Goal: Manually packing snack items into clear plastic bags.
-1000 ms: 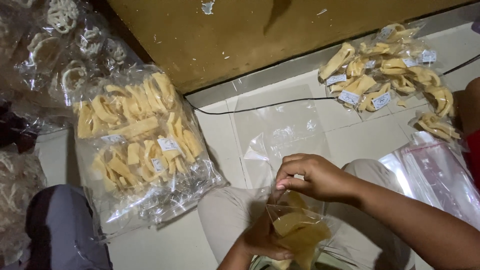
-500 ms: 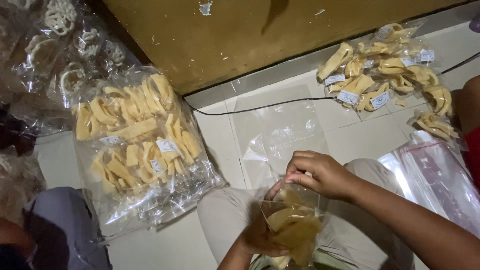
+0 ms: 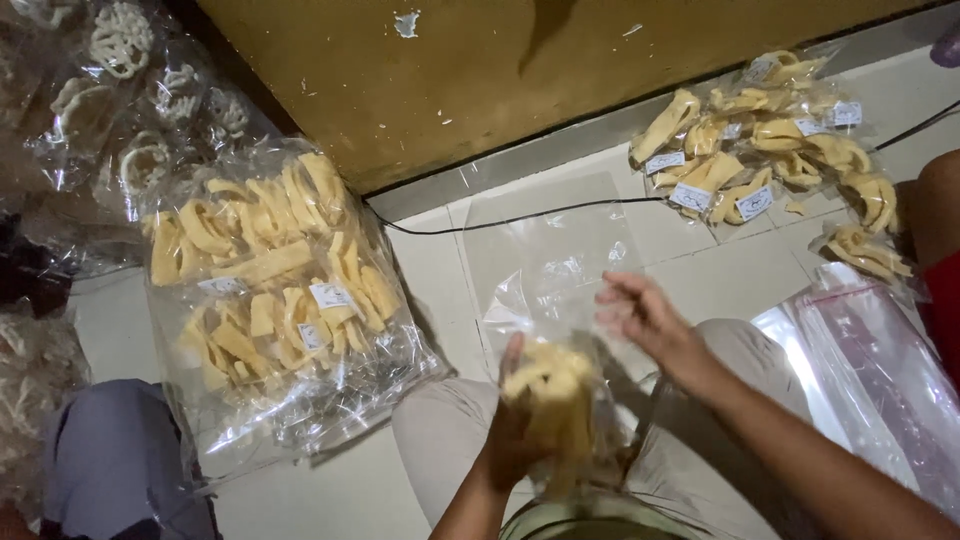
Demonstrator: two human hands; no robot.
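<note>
Left hand [image 3: 515, 440] fingers clamped round small clear bag of yellow crackers [image 3: 552, 400], held over lap. Right hand [image 3: 645, 320] just above bag mouth, fingers loosely spread, blurred; not gripping anything that can be made out. Good handling likely means firm grip below mouth, light pinch on film, no crushing. Big filled cracker bag [image 3: 270, 290] on tiled floor [image 3: 440, 270] at left. Bag mouth blurred; bowl below cut off.

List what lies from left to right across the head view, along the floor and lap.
Large clear bag of yellow crackers → left hand holding a small cracker bag → right hand → pile of small labelled cracker packs → zip bags.
</note>
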